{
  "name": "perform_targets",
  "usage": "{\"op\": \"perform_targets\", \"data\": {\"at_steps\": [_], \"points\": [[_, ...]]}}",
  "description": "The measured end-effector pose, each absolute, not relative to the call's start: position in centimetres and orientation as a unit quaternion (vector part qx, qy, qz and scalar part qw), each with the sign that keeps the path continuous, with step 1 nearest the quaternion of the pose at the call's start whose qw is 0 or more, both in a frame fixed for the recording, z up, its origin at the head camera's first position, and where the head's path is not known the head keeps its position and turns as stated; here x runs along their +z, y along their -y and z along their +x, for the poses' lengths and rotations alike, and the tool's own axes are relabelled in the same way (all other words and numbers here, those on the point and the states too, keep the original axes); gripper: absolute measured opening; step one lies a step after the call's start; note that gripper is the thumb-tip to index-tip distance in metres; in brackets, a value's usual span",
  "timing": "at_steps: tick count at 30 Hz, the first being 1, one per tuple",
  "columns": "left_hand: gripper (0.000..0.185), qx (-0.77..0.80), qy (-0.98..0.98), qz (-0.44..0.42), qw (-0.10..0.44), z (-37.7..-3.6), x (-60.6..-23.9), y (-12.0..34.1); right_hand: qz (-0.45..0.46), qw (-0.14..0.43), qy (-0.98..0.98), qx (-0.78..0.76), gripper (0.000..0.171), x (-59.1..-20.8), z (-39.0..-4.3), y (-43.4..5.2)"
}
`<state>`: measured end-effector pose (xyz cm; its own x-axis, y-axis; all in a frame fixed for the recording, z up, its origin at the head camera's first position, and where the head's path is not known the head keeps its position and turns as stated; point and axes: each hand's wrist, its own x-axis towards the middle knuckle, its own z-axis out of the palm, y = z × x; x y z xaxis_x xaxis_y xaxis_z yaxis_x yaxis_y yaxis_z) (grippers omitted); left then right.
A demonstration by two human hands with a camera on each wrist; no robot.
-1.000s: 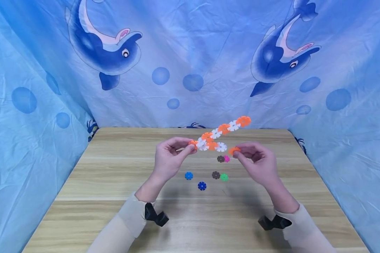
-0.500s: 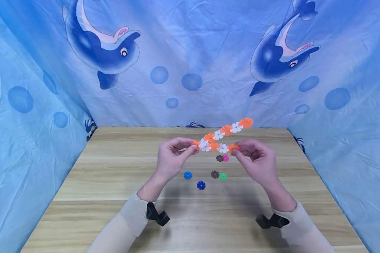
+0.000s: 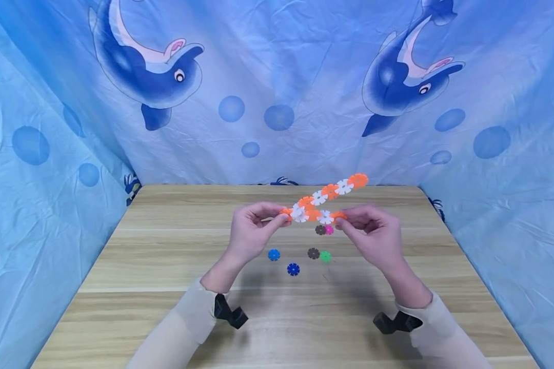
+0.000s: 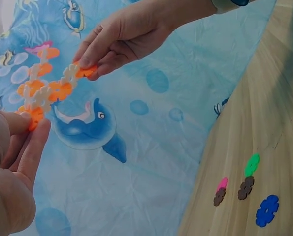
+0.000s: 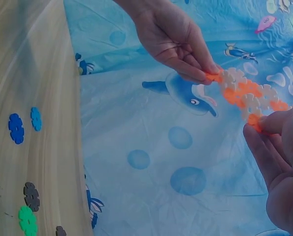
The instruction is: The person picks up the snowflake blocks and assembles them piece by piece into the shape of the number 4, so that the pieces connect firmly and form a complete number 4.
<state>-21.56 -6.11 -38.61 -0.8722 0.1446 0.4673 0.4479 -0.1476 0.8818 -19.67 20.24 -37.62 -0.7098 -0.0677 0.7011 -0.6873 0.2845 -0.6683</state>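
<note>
A V-shaped chain of orange and white snowflake discs is held up above the table between both hands. My left hand pinches the orange disc at the joined end between thumb and fingers. With thumb and fingertips, my right hand pinches the orange disc at the end of the lower branch, which meets the white disc beside it. The longer upper branch slants up to the right and ends in a free orange disc.
Loose discs lie on the wooden table: light blue, dark blue, a brown by a green, and another brown by a pink. A blue dolphin-print cloth stands behind and at both sides.
The right hand's orange disc, apart from the lower branch a second ago, has come left against its white end disc. The chain has shifted slightly right; the loose discs lie as before.
</note>
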Motion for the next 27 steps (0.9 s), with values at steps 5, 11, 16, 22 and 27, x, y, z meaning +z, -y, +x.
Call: {"op": "perform_targets", "data": {"at_steps": [5,11,16,22,27], "points": [[0.020,-0.724,0.638,-0.240,0.106,-21.6,-38.7,5.7,0.245,0.292,0.753,0.536,0.017,-37.4,-19.7,-20.3],[0.032,-0.729,0.619,-0.279,0.088,-21.6,-38.6,5.1,0.268,0.314,0.742,0.528,0.023,-37.1,-19.8,-19.9],[0.060,-0.691,0.636,-0.336,0.065,-21.5,-38.4,4.7,0.290,0.297,0.743,0.525,0.023,-37.2,-19.8,-19.2],[0.048,-0.653,0.691,-0.302,0.077,-21.4,-38.4,4.1,0.299,0.283,0.752,0.515,0.021,-37.4,-20.0,-18.8],[0.027,-0.632,0.725,-0.262,0.080,-21.6,-38.3,4.1,0.311,0.276,0.751,0.513,0.022,-37.6,-20.2,-18.9]]}}
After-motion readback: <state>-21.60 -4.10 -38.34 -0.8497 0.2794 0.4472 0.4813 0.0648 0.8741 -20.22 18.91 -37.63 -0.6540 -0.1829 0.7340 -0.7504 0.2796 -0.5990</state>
